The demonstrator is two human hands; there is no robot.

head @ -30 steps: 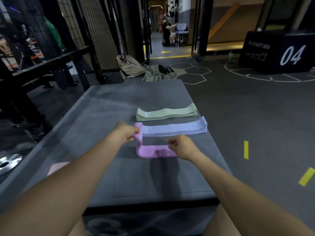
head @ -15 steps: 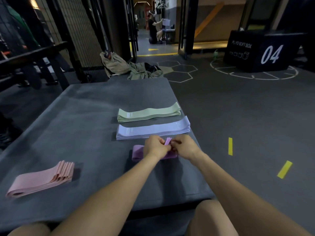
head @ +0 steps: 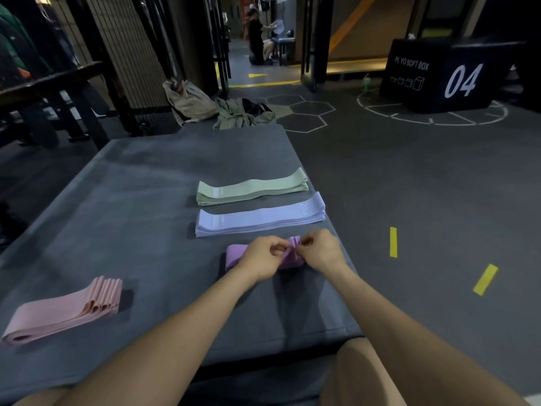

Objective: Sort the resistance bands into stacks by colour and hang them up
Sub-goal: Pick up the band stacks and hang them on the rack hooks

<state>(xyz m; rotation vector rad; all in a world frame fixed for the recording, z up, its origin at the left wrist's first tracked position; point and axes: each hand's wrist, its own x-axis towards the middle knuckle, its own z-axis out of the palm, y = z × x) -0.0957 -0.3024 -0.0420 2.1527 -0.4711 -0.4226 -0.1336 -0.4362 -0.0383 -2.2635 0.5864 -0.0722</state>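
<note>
Bands of purple are pinched by the left hand and right hand near the grey mat's right edge, just before the lilac stack. Bare mat is seen leftward. "20" is printed there; "04" on the black box.

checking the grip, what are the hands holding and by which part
Both the left hand and right hand pinch the purple band at its bunched right end.

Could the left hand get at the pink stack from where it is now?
Probably yes, once it lets go: the left hand pinches the purple bands, and only bare mat lies toward the pink stack.
</note>
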